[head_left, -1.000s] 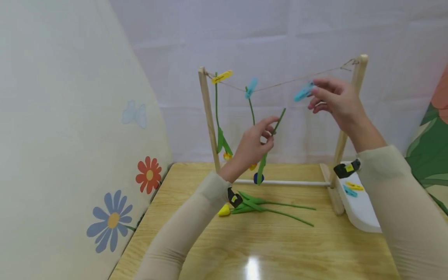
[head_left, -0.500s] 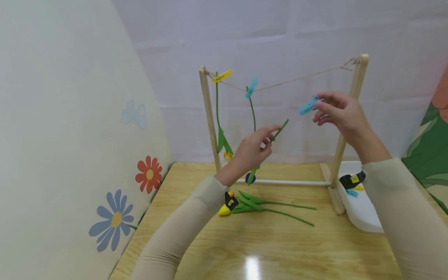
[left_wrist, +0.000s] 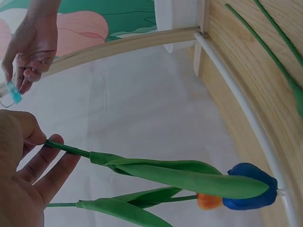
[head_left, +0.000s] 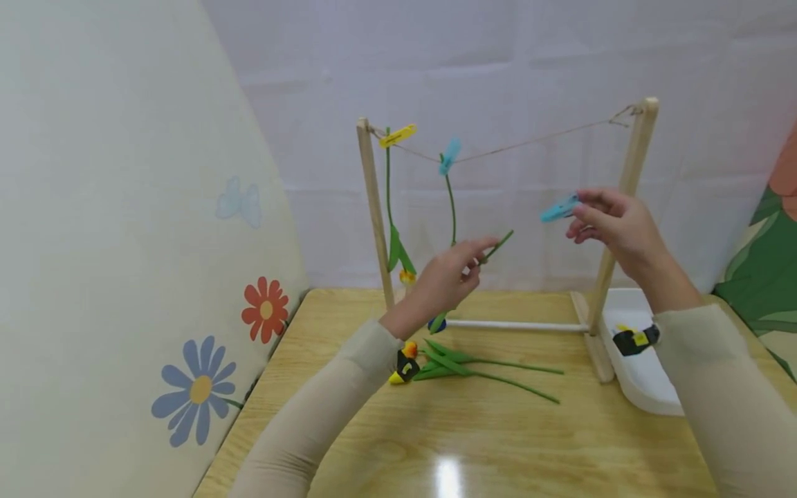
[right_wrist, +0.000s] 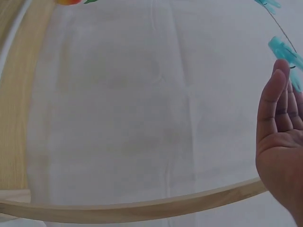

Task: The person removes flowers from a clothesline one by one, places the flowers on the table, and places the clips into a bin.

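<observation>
My left hand [head_left: 445, 277] pinches the green stem of a blue tulip [left_wrist: 250, 186], whose bloom hangs downward, low near the white rod. The stem's cut end points up and right past the fingers. My right hand [head_left: 623, 225] pinches a light blue clothespin [head_left: 560, 208] between thumb and fingers, below the string [head_left: 529, 142] and apart from the stem. On the string, a yellow clothespin [head_left: 397, 135] and another blue clothespin [head_left: 450, 157] each hold a flower stem. The left one carries an orange-yellow bloom [head_left: 407, 277]; the other's orange bloom [left_wrist: 208, 201] shows behind the blue tulip.
The string runs between two wooden posts [head_left: 376, 214], joined low down by a white rod [head_left: 517, 325]. More tulips with green stems [head_left: 517, 391] lie on the wooden table [head_left: 498, 443]. At the right a white tray [head_left: 647, 387] stands behind my right wrist, partly hidden.
Both hands have moved down, the right one also slightly rightward with the clothespin. The tulip stem has tilted flatter, and its blue bloom has swung left and partly behind my left wrist.
</observation>
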A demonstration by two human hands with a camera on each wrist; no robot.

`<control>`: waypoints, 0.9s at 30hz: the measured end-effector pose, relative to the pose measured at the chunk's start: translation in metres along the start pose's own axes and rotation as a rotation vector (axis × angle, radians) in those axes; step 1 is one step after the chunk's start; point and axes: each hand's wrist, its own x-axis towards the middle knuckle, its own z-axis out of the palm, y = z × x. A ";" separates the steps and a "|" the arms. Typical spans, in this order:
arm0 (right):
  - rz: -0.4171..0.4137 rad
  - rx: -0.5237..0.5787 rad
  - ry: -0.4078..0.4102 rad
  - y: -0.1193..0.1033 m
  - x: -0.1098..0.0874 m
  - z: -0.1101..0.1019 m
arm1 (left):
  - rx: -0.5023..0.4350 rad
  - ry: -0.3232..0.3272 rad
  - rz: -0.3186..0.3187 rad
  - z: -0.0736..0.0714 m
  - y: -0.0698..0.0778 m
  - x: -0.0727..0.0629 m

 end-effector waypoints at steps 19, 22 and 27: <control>0.067 -0.025 0.010 0.024 -0.024 -0.021 | 0.116 -0.056 0.076 0.034 -0.017 -0.030; 0.077 -0.050 0.006 0.027 -0.028 -0.024 | 0.149 -0.059 0.107 0.037 -0.019 -0.033; 0.105 -0.076 0.001 0.034 -0.035 -0.029 | 0.202 -0.085 0.139 0.040 -0.022 -0.036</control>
